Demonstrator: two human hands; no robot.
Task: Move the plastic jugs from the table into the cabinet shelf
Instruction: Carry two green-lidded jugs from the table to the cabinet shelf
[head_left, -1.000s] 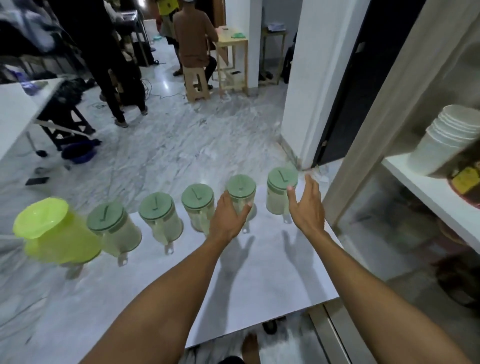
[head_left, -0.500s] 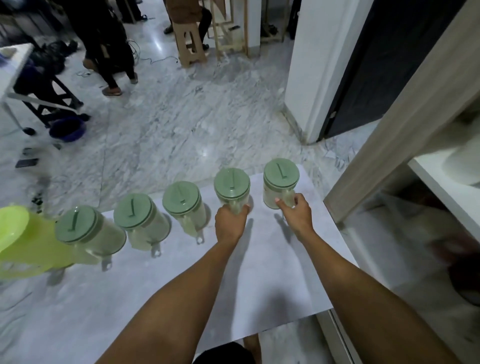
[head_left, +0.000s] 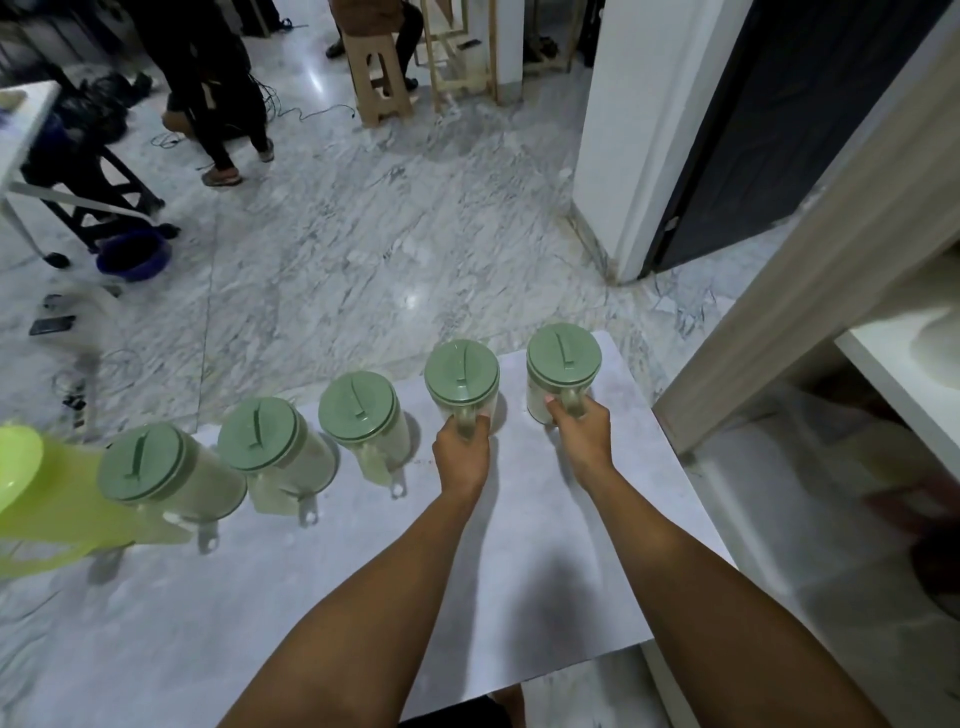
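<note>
All six jugs stand on the surface (head_left: 519, 571); none is shelved. The left hand (head_left: 462, 447) wraps one jug's (head_left: 461, 382) handle, the right hand (head_left: 579, 428) its neighbour's (head_left: 561, 371). The shelf (head_left: 898, 374) lies at three o'clock.

no readable text, labels or numbers

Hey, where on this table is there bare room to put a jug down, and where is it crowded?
The near half of the table is bare, from the jug handles to its front edge, crossed only by the two forearms. The far edge is crowded: a lime jug and five green-lidded jugs in a row, the left hand and right hand gripping the two rightmost.
</note>
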